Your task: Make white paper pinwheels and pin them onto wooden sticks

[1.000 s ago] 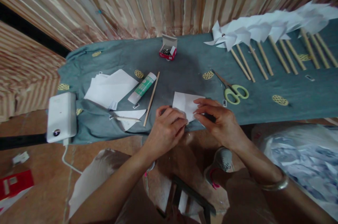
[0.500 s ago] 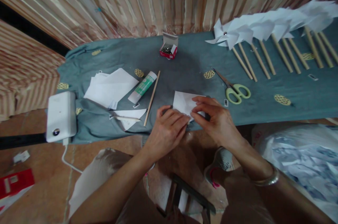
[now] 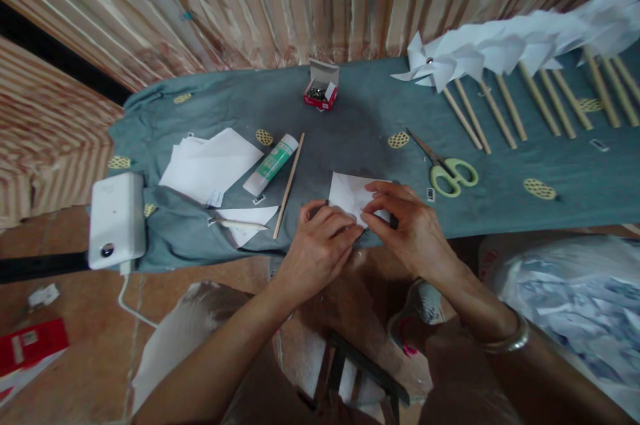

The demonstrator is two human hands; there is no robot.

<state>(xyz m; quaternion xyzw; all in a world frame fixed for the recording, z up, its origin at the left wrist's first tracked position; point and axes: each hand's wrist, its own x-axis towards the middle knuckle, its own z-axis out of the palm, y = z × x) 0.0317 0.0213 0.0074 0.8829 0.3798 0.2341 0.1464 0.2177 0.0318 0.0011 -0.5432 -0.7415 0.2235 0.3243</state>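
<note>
My left hand [image 3: 320, 245] and right hand [image 3: 407, 228] both pinching near edge of white paper square [image 3: 350, 191], flat at counter [image 3: 350, 118] front edge. To left: wooden stick [image 3: 289, 185], glue stick [image 3: 273, 163]; scissors [image 3: 447, 170] to right.

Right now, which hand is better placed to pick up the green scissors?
Right. The right hand sits on the side of the white paper nearest the green scissors, with only bare cloth between; the left hand would probably have to cross over it. Both hands hold the paper.
</note>
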